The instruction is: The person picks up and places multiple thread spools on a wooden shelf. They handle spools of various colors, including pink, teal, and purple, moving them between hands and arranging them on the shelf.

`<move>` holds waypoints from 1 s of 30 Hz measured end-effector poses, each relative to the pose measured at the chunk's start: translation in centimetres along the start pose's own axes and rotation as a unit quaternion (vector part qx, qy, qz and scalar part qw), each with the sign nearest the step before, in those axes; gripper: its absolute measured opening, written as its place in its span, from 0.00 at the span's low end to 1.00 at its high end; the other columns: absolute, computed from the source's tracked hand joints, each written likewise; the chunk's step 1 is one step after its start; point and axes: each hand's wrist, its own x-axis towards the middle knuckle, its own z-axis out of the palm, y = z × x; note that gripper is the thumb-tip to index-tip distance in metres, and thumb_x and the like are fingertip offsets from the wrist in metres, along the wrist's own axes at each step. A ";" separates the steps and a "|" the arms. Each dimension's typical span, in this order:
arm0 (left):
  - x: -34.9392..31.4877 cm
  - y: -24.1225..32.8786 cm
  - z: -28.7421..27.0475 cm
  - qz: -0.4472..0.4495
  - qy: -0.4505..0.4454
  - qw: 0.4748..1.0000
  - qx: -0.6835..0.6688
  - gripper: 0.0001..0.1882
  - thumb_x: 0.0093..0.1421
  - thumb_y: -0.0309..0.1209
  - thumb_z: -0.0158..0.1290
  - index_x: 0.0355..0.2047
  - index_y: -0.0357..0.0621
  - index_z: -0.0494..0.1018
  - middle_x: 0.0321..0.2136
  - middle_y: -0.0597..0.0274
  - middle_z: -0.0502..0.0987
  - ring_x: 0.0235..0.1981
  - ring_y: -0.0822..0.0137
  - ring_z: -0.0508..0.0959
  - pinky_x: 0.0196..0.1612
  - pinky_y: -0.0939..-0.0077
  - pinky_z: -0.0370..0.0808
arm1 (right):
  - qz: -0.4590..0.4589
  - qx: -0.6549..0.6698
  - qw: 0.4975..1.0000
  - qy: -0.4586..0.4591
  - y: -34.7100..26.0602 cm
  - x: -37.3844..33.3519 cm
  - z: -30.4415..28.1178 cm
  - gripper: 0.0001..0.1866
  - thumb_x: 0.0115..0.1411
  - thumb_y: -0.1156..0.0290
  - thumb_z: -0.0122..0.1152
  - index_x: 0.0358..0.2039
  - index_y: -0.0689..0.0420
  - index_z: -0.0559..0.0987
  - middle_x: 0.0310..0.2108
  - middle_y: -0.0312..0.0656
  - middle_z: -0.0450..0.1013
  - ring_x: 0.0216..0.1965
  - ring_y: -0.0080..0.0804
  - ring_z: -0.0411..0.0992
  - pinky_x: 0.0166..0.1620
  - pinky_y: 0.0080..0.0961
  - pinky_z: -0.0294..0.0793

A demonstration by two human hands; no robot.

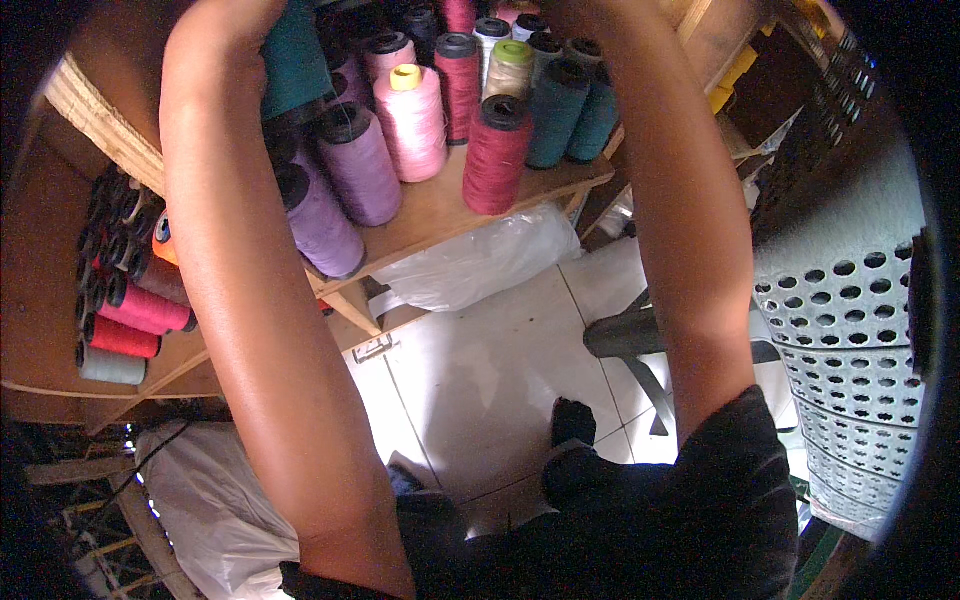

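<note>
Teal spool (296, 62) is prob. being handled beside L hand (240, 16) (grip can't be told; R hand o.o.v.), w/ clearance needed.

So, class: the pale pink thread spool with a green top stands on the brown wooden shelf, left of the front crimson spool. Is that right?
Not quite: the head view shows a yellow top on the pale pink thread spool, not a green one. It does stand on the brown wooden shelf, left of the front crimson spool.
</note>
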 end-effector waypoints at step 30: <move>0.7 -0.6 -0.9 -0.011 0.041 0.999 0.024 0.20 0.51 0.46 0.71 0.33 0.42 0.83 0.29 0.58 0.82 0.26 0.62 0.78 0.34 0.68 0.75 | 0.077 -0.152 0.922 0.347 2.0 1.5 2.8 0.20 0.55 0.58 0.69 0.35 0.65 0.85 0.40 0.62 0.80 0.46 0.56 0.80 0.51 0.44 0.80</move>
